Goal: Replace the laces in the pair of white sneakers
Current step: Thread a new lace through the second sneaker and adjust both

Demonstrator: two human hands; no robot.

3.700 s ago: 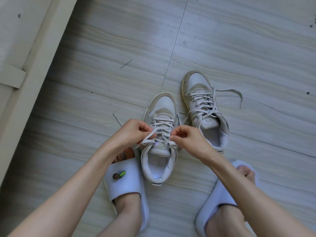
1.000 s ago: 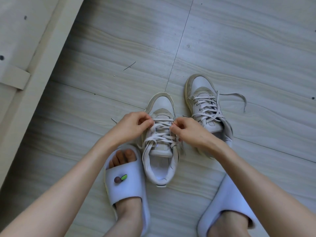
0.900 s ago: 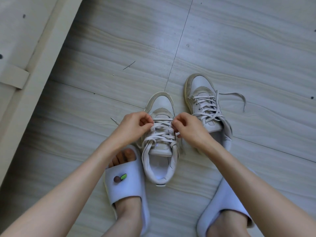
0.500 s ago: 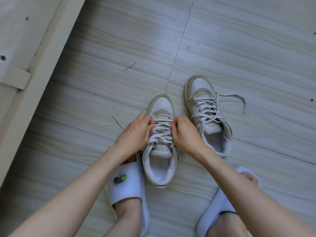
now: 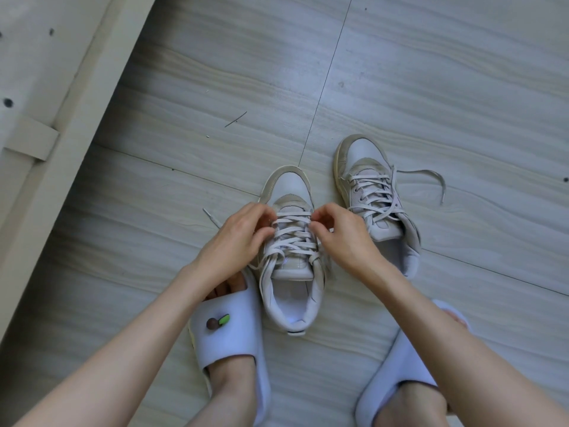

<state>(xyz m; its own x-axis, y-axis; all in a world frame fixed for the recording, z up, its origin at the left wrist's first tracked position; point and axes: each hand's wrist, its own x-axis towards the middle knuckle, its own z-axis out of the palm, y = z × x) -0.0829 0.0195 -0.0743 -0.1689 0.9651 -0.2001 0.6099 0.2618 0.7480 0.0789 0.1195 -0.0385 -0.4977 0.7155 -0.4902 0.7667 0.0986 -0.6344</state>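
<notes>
Both forearms reach down and forward over the floor (image 5: 400, 72), converging on the near sneaker (image 5: 291, 257), which stands upright beside the second sneaker (image 5: 374, 195). The left hand (image 5: 238, 238) curls at the shoe's left side, fingertips pinching the lace (image 5: 292, 234); the right hand (image 5: 341, 235) mirrors it on the right side, thumb and forefinger pinched on the same lace's upper crossings

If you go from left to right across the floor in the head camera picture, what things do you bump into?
Pale wooden frame → left slipper → left hand → near sneaker → right hand → far sneaker → its loose lace end.
</notes>
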